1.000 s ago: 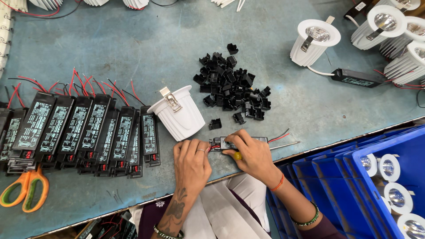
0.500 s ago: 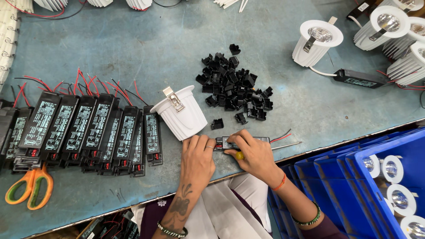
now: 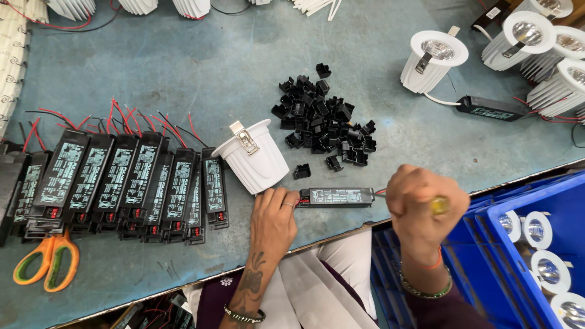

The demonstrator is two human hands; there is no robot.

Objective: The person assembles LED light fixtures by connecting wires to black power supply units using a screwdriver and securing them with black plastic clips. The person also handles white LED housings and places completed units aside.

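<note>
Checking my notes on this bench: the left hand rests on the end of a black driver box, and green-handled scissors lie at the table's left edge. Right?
Not quite: the scissors have orange handles, as the head view shows. The left hand does rest on the end of the black driver box.

Just above the fingers we see a white downlight housing (image 3: 253, 157) lying tipped on the grey-blue table (image 3: 183, 79), and beyond it a heap of small black plastic clips (image 3: 323, 119). Off to the left of the fingers we find a row of black LED drivers (image 3: 116, 180) with red and black leads, with orange-handled scissors (image 3: 47, 262) below them. To the right we see blue crates (image 3: 536, 244) holding lamps, and farther up finished white downlights (image 3: 434, 58).
</note>
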